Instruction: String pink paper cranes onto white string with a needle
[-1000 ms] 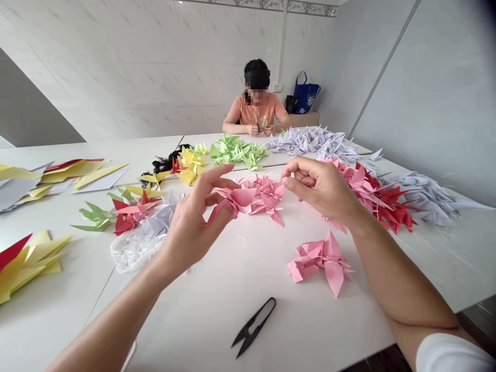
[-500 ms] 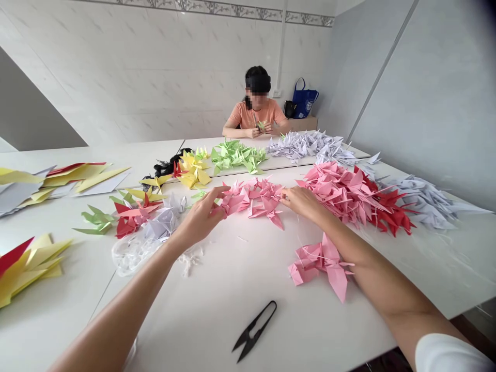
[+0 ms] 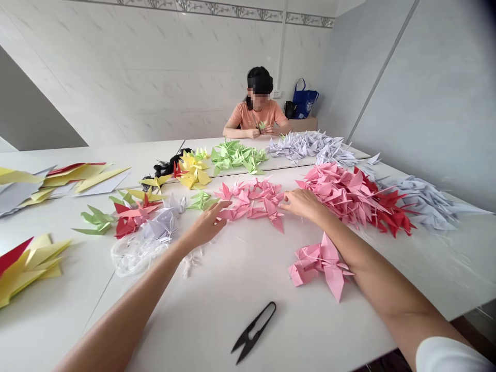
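Observation:
A cluster of pink folded paper cranes (image 3: 251, 199) lies on the table between my two hands. At its left edge my left hand (image 3: 209, 225) is open, thumb and fingers apart, with nothing in it. My right hand (image 3: 304, 203) is beside the cluster's right edge, fingers loosely bent and apart; whether a fingertip touches the nearest crane is hard to tell. A smaller bunch of pink cranes (image 3: 320, 263) rests by my right forearm. Black thread snips (image 3: 253, 333) lie nearer to me.
Heaps of pink (image 3: 344, 194), red (image 3: 393, 209), white (image 3: 310, 144) and green cranes (image 3: 238, 156) stand right and behind. White string (image 3: 134, 253) lies tangled at the left, near coloured paper sheets (image 3: 33, 268). Across the table a person (image 3: 258, 113) handles a green piece.
My left hand has let go of the pink crane and drawn slightly back and left. My right fingers have loosened at the cluster's right edge. A green crane behind my left hand shows more.

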Available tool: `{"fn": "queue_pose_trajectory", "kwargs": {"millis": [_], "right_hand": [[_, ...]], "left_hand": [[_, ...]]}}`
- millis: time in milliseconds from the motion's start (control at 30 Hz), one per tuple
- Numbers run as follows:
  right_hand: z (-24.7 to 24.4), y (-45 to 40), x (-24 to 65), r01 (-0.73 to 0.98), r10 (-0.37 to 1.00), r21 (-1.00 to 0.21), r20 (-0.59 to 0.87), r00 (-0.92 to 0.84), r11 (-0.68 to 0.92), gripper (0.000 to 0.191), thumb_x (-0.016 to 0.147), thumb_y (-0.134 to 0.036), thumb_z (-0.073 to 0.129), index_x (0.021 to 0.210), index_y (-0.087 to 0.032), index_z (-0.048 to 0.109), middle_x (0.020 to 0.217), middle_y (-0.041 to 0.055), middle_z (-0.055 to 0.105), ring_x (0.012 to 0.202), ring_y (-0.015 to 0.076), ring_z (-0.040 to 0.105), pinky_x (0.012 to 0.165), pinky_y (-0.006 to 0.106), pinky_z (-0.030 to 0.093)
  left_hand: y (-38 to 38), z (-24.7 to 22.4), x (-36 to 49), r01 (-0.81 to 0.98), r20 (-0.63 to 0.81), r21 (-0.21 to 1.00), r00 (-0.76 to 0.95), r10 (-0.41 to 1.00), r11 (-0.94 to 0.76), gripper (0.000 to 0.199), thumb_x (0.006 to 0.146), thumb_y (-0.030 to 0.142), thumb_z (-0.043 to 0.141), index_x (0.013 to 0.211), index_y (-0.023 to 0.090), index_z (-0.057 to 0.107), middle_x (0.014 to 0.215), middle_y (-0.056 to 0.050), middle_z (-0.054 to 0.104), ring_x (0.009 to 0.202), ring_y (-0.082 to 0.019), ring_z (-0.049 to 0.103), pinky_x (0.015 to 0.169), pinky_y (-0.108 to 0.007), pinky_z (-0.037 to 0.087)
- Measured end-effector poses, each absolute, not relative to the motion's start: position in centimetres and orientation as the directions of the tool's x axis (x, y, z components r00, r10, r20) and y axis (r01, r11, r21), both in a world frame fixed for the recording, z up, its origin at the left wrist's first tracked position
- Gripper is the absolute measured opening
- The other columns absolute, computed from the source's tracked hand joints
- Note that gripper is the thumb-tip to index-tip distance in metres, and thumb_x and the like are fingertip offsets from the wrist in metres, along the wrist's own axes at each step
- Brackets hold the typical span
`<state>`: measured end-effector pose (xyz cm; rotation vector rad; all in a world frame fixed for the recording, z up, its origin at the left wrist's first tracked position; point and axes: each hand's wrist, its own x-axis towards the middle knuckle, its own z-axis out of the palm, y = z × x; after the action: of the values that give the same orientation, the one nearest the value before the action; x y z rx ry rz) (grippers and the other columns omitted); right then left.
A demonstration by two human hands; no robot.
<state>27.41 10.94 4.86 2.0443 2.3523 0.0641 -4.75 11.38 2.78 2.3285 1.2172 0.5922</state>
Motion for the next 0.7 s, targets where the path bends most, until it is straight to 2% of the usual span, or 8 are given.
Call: {"fn": "queue_pose_trajectory", "kwargs": {"millis": [133, 233, 400, 500, 600, 700], "right_hand": [[4.7, 11.0, 27.3, 0.99, 0.991, 0.045, 0.009, -0.131, 0.131, 0.033, 0.101, -0.04, 0.053, 0.101, -0.014, 0.073, 0.103, 0.014, 0.076, 0.094, 0.0233, 0.07, 0.077, 0.03, 0.046], [5.1, 11.1, 27.6, 0.994, 0.995, 0.045, 0.028, -0.096, 0.095, 0.032, 0.103, -0.037, 0.05, 0.103, -0.012, 0.071, 0.1, 0.0123, 0.075, 0.09, 0.0216, 0.069, 0.08, 0.033, 0.048], [4.9, 11.2, 27.8, 0.995, 0.994, -0.004, 0.034, -0.103, 0.104, 0.032, 0.097, -0.042, 0.059, 0.096, -0.015, 0.075, 0.096, 0.0158, 0.077, 0.09, 0.0261, 0.071, 0.07, 0.029, 0.04], [4.4, 11.2, 27.8, 0.991, 0.992, -0.05, 0.03, -0.119, 0.12, 0.025, 0.095, -0.034, 0.062, 0.087, -0.014, 0.075, 0.091, 0.0148, 0.077, 0.084, 0.0238, 0.071, 0.067, 0.027, 0.037], [4.7, 11.3, 28.2, 0.99, 0.99, -0.112, 0.115, -0.078, 0.091, 0.025, 0.097, -0.025, 0.054, 0.085, -0.013, 0.074, 0.09, 0.0162, 0.076, 0.084, 0.024, 0.069, 0.067, 0.027, 0.035], [6.0, 11.2, 28.6, 0.974, 0.967, -0.219, 0.254, -0.007, 0.065, 0.026, 0.096, -0.023, 0.048, 0.086, -0.014, 0.071, 0.088, 0.0156, 0.074, 0.084, 0.0247, 0.066, 0.066, 0.028, 0.034]], "left_hand": [[11.3, 2.9, -4.8, 0.667, 0.171, 0.544, 0.506, 0.845, -0.509, 0.046, 0.092, 0.029, 0.046, 0.136, 0.023, 0.053, 0.141, -0.014, 0.057, 0.12, -0.028, 0.064, 0.102, -0.048, 0.052], [11.3, 3.1, -4.7, 0.674, 0.187, 0.54, 0.488, 0.853, -0.504, 0.045, 0.092, 0.03, 0.046, 0.136, 0.024, 0.053, 0.14, -0.014, 0.057, 0.113, -0.027, 0.066, 0.1, -0.049, 0.053], [11.0, 3.4, -4.3, 0.665, 0.227, 0.532, 0.484, 0.845, -0.523, 0.042, 0.093, 0.03, 0.045, 0.133, 0.022, 0.056, 0.137, -0.014, 0.058, 0.118, -0.028, 0.062, 0.1, -0.047, 0.052], [10.8, 3.9, -3.9, 0.655, 0.243, 0.526, 0.497, 0.833, -0.543, 0.039, 0.092, 0.028, 0.046, 0.127, 0.022, 0.062, 0.128, -0.013, 0.064, 0.112, -0.027, 0.065, 0.096, -0.045, 0.054], [10.4, 4.5, -3.5, 0.64, 0.256, 0.52, 0.516, 0.818, -0.566, 0.033, 0.093, 0.028, 0.046, 0.117, 0.022, 0.067, 0.115, -0.011, 0.07, 0.105, -0.026, 0.065, 0.092, -0.042, 0.053], [10.0, 5.2, -3.1, 0.632, 0.266, 0.526, 0.514, 0.816, -0.57, 0.03, 0.093, 0.029, 0.046, 0.111, 0.022, 0.07, 0.11, -0.01, 0.072, 0.102, -0.026, 0.065, 0.089, -0.041, 0.053]]}}
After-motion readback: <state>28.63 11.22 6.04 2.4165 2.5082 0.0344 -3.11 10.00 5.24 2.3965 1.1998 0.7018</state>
